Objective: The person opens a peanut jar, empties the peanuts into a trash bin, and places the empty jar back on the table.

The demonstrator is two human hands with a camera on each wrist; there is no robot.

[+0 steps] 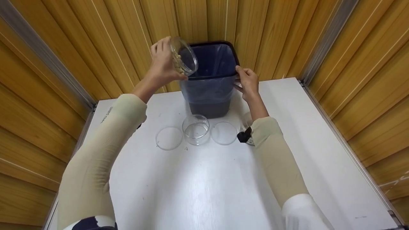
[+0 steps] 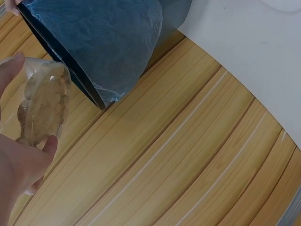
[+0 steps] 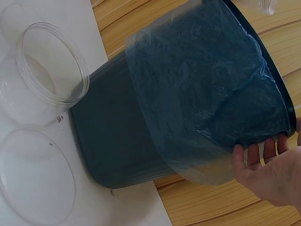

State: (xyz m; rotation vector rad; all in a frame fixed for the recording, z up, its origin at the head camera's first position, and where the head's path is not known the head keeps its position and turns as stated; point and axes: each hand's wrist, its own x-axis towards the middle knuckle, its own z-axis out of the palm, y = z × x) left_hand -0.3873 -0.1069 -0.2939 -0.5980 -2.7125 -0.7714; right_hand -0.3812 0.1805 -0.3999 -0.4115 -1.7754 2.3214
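My left hand [image 1: 163,62] grips a clear plastic jar [image 1: 191,60], tilted with its mouth toward the trash bin [image 1: 209,110] at the bin's left rim. Small pale tan pieces [image 1: 177,64] lie along the jar's lower side; in the left wrist view they show as lumpy brown shapes through the wall. On the bin's right side my right hand [image 1: 249,81] pinches the rim, thumb on top and fingers against the outside. A thin translucent liner bag [image 3: 188,80] is folded over the bin's rim and hangs partway down the outside.
In front of the bin stands an open clear jar [image 1: 196,131], with a round clear lid [image 1: 169,138] left of it and another lid [image 1: 224,133] right. A further clear container [image 1: 246,119] is partly hidden by the right forearm. Wood-patterned walls [image 1: 127,41] enclose the white table [image 1: 198,185].
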